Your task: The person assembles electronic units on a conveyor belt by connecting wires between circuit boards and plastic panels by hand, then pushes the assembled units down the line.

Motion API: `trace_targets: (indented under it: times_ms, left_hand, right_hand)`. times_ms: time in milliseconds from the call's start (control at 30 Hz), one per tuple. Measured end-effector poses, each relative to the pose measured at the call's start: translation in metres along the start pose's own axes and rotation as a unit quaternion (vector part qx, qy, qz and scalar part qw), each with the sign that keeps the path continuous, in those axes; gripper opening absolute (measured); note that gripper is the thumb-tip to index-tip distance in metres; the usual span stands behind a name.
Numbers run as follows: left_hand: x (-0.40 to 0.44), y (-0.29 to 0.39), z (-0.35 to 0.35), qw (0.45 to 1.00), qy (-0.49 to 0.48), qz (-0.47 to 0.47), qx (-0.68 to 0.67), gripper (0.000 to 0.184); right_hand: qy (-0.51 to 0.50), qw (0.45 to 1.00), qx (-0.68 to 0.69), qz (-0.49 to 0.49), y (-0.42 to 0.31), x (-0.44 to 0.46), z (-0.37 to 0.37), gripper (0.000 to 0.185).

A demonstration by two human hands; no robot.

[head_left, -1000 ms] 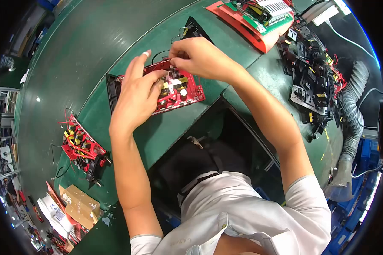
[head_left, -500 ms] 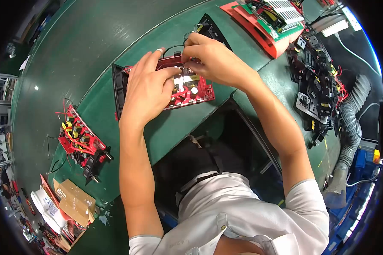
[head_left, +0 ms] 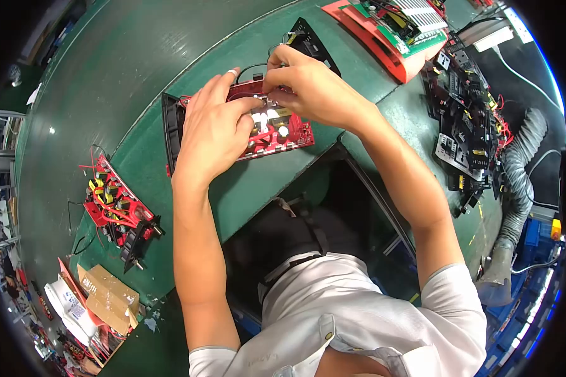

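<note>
A red chassis with circuit parts inside (head_left: 277, 141) lies on the green bench, with a black end panel (head_left: 172, 129) at its left side. Over the chassis's left part rests my left hand (head_left: 214, 129), fingers spread, its index fingertip among the components. My right hand (head_left: 295, 81) is at the chassis's upper edge, thumb and fingers pinched together; whatever they grip is hidden. Just beyond that hand stands a black panel (head_left: 311, 45) with wires, and a black cable runs from near it to the chassis.
At left lies another red assembly (head_left: 121, 204), with an opened cardboard box (head_left: 110, 298) nearer me. An orange-red housing with a green board (head_left: 383, 53) is at upper right, beside piled black assemblies (head_left: 462, 119). A grey flexible duct (head_left: 519, 166) stands far right.
Over the last second the view has shifted, so the bench items appear further right. Both hands have stayed at the chassis, with only small finger movements.
</note>
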State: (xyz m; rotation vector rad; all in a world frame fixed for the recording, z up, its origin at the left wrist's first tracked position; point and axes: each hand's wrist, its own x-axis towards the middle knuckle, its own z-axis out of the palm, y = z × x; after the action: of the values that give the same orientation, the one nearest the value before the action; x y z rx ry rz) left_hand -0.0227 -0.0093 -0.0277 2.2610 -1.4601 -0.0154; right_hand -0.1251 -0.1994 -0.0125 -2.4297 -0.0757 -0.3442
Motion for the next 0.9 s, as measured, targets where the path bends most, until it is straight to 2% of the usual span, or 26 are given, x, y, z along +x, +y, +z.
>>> trace_targets:
  times_ms: [900]
  left_hand:
    - [-0.0009, -0.0018, 0.0028, 1.000, 0.015, 0.005, -0.012, 0.033]
  right_hand:
    - [-0.002, 1.000, -0.024, -0.008, 0.0059, -0.0005, 0.0062, 0.013]
